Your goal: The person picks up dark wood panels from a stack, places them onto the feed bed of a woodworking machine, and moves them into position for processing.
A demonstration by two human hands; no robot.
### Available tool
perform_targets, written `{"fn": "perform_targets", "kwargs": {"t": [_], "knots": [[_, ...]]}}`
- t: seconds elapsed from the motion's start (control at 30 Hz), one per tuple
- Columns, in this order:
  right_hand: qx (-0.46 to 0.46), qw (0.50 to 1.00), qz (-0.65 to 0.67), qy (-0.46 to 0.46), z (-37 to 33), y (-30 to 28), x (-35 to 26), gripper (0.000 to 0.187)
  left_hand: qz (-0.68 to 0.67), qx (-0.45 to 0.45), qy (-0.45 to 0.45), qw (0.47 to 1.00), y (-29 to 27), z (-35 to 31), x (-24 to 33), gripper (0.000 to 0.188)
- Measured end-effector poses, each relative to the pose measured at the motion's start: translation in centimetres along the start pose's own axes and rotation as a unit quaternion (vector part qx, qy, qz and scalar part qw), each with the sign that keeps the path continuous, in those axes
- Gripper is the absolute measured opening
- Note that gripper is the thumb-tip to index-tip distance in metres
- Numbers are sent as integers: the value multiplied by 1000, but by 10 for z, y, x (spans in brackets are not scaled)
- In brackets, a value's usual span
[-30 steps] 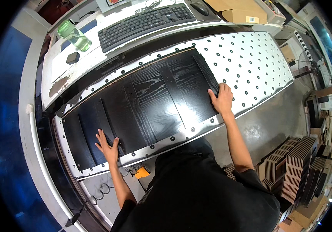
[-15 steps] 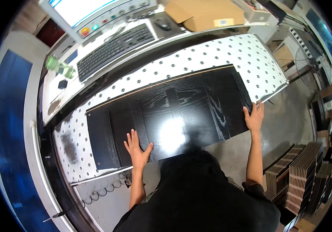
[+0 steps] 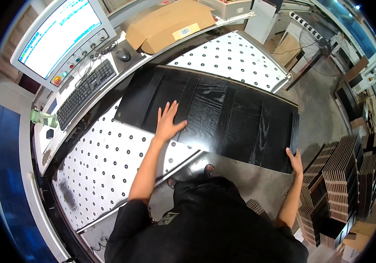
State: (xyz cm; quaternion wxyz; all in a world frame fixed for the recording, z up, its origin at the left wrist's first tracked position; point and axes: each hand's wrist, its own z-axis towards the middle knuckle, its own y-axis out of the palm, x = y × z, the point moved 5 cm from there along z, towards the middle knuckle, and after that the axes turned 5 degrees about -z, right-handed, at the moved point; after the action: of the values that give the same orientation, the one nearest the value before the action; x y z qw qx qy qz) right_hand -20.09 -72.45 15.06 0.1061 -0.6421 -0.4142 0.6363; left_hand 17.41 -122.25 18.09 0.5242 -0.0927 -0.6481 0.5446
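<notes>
The left hand (image 3: 168, 126) is resting spread fingers (image 3: 167, 110) on a black panel (image 3: 206, 115). The right hand (image 3: 296, 163) is grasping its end.

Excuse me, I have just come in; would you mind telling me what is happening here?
A person is handling a long black panel. The left hand lies spread on its top, and the right hand is against its right end. The panel lies slantwise on a dotted white table, its right end jutting past the edge.
</notes>
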Motion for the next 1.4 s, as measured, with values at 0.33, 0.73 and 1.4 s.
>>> {"fn": "perform_targets", "kwargs": {"t": [0.33,0.73,1.4], "knots": [[112,922,366,57,-54,88,-33,46,85,169,-18,982,59,71,60,61],[205,901,377,69,-30,128,-61,40,-29,59,-16,998,20,-58,19,41],[-85,748,551,359,-43,285,127,52,-15,161,-212,964,-38,-474,-2,52]]}}
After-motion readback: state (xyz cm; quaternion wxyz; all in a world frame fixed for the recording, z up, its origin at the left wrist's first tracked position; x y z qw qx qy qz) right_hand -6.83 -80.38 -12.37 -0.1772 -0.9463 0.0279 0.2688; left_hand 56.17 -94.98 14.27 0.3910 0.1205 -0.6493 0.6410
